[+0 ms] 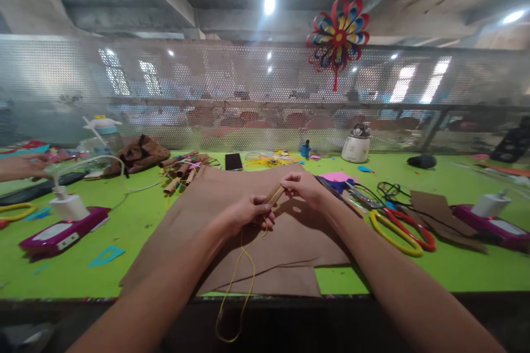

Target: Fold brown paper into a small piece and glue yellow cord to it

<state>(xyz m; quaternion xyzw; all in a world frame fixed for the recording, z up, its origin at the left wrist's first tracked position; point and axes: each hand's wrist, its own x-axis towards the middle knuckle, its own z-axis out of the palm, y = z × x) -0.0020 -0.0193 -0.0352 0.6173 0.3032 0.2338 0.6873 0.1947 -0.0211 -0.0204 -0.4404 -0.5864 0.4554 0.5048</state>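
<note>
Between my two hands is a small brown paper roll (pixel 275 195), held at a slant above a large sheet of brown paper (pixel 232 187). My left hand (pixel 252 214) is closed around its lower end, fingers curled beneath. At the upper end, my right hand (pixel 300 186) pinches the roll between thumb and fingertips. From my left hand a thin yellow string (pixel 253 270) hangs in a long loop past the table's front edge. Whether the string runs through the roll or around it, I cannot tell.
Several brown paper rolls (pixel 182 174) lie in a pile at the back left, beside a black phone (pixel 233 161). Scissors with yellow and red handles (pixel 395 231) rest on the right. Purple power strips (pixel 62 234) sit on both sides. Another person's hand (pixel 25 167) reaches in at far left.
</note>
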